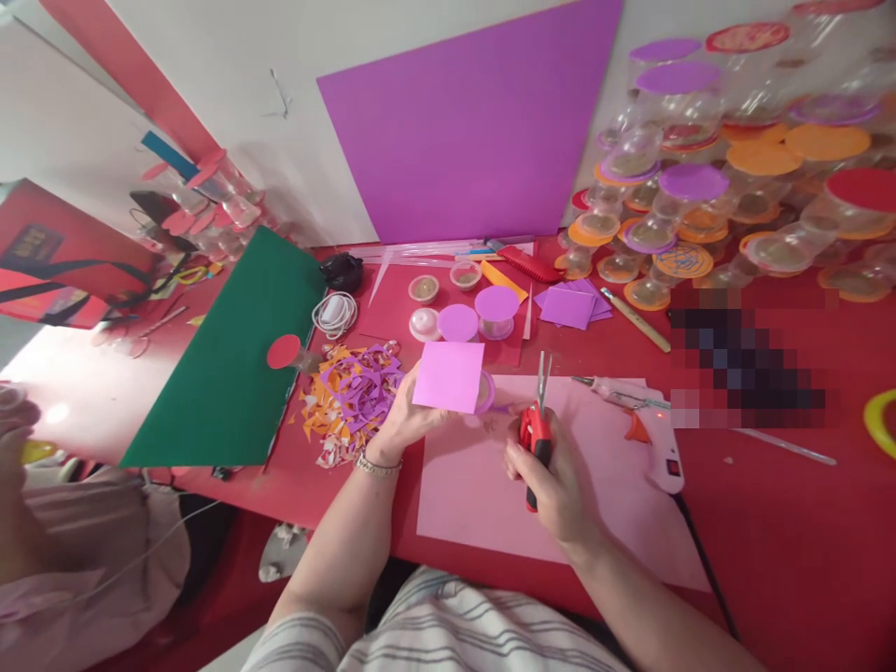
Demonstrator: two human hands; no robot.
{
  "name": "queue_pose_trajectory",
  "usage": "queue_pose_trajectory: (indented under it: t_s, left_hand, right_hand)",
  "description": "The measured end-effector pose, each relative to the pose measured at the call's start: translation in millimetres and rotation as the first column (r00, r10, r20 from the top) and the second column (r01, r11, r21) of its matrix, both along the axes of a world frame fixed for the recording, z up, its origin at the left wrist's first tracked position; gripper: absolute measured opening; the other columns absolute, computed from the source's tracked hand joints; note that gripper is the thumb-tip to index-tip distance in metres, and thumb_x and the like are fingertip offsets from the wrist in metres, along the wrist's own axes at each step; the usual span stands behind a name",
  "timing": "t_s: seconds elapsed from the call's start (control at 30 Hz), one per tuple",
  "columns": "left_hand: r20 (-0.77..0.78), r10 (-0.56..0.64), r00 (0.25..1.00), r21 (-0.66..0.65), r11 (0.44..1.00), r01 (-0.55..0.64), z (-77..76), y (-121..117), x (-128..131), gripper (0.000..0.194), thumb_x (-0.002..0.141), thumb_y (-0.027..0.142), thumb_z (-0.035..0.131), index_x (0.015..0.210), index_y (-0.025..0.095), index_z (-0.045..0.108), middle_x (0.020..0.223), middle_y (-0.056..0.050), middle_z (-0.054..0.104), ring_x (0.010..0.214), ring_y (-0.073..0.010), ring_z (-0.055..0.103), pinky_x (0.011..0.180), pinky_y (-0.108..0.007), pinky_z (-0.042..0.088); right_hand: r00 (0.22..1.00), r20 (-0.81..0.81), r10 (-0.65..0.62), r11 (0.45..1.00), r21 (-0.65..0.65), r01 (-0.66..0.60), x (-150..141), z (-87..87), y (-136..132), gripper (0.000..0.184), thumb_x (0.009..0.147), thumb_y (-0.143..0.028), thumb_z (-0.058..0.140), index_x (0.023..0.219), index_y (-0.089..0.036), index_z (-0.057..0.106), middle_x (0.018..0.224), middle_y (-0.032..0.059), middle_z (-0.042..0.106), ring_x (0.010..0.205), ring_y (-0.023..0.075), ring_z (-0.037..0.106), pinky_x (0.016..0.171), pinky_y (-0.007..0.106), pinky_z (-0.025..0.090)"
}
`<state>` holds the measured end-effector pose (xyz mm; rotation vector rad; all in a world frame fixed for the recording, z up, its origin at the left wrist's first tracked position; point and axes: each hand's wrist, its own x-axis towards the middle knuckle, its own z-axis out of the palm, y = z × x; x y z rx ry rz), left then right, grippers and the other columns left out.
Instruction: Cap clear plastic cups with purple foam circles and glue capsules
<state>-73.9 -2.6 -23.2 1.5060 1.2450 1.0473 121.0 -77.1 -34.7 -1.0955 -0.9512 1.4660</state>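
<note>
My left hand (402, 422) grips a clear plastic cup (484, 392), most of it hidden under a square of purple foam sheet (449, 376) lying across its top. Just to the right, my right hand (566, 481) is wrapped round the red and black handles of a pair of scissors (536, 437). Their metal blades point away from me and stand slightly apart, clear of the purple square. Both hands are above a pale pink sheet (462, 518) on the red table. Beyond the left hand are clear cups with round purple tops (458, 323).
A glue gun (664, 457) lies right of the scissors. Purple and orange scraps (357, 392) are heaped at left beside a green board (234, 373). Purple squares (568, 306) lie farther back. Stacked clear cups (693, 219) fill the back right. Another person (98, 532) sits at left.
</note>
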Motion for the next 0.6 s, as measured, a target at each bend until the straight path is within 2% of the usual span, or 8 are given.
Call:
queue_pose_trajectory:
  t_s: [0.1, 0.2, 0.37, 0.47, 0.6]
  left_hand:
    - [0.017, 0.007, 1.0, 0.04, 0.999, -0.008, -3.3, 3, -1, 0.064, 0.056, 0.058, 0.092, 0.099, 0.017, 0.068, 0.099, -0.009, 0.073, 0.09, -0.0258, 0.069, 0.085, -0.041, 0.058]
    - [0.03, 0.02, 0.999, 0.06, 0.998, -0.022, -5.2, 4, -3, 0.059, 0.065, 0.058, 0.087, 0.103, 0.017, 0.067, 0.096, -0.008, 0.073, 0.085, -0.023, 0.068, 0.081, -0.039, 0.059]
    - [0.06, 0.001, 0.998, 0.13, 0.992, -0.008, -9.7, 8, 0, 0.064, 0.067, 0.063, 0.084, 0.107, 0.017, 0.066, 0.102, -0.009, 0.072, 0.093, -0.0243, 0.069, 0.083, -0.038, 0.059]
    - [0.047, -0.029, 0.998, 0.175, 0.984, 0.021, -11.1, 9, 3, 0.064, 0.07, 0.066, 0.08, 0.109, 0.017, 0.066, 0.107, -0.01, 0.071, 0.101, -0.0266, 0.068, 0.088, -0.039, 0.057]
    - [-0.01, -0.103, 0.995, 0.249, 0.963, 0.102, -12.2, 8, 5, 0.062, 0.079, 0.069, 0.072, 0.112, 0.017, 0.065, 0.106, -0.01, 0.068, 0.096, -0.0247, 0.067, 0.085, -0.038, 0.056]
  right_hand:
    - [0.999, -0.017, -0.045, 0.998, 0.04, 0.046, -2, 0.3, -2, 0.022, 0.09, -0.035, 0.061, 0.103, -0.025, 0.046, 0.076, -0.0067, 0.05, 0.053, 0.0085, 0.046, 0.051, 0.024, 0.04]
    - [0.993, -0.013, -0.116, 0.987, 0.107, 0.117, -3, -2.1, -2, 0.023, 0.092, -0.034, 0.06, 0.109, -0.026, 0.047, 0.08, -0.0058, 0.051, 0.058, 0.0095, 0.051, 0.056, 0.026, 0.044]
    - [0.952, -0.096, -0.291, 0.905, 0.296, 0.307, -4, -6.0, 2, 0.02, 0.09, -0.03, 0.064, 0.108, -0.028, 0.054, 0.082, -0.004, 0.053, 0.063, 0.0121, 0.053, 0.059, 0.029, 0.048]
    - [0.927, -0.127, -0.352, 0.874, 0.311, 0.374, -1, 6.0, 5, 0.022, 0.088, -0.026, 0.061, 0.109, -0.03, 0.056, 0.084, -0.0032, 0.052, 0.065, 0.0128, 0.052, 0.061, 0.03, 0.048]
    - [0.908, -0.136, -0.395, 0.849, 0.323, 0.418, 8, 38.2, 12, 0.026, 0.083, -0.021, 0.059, 0.109, -0.027, 0.06, 0.085, -0.0014, 0.051, 0.068, 0.0143, 0.051, 0.064, 0.033, 0.047]
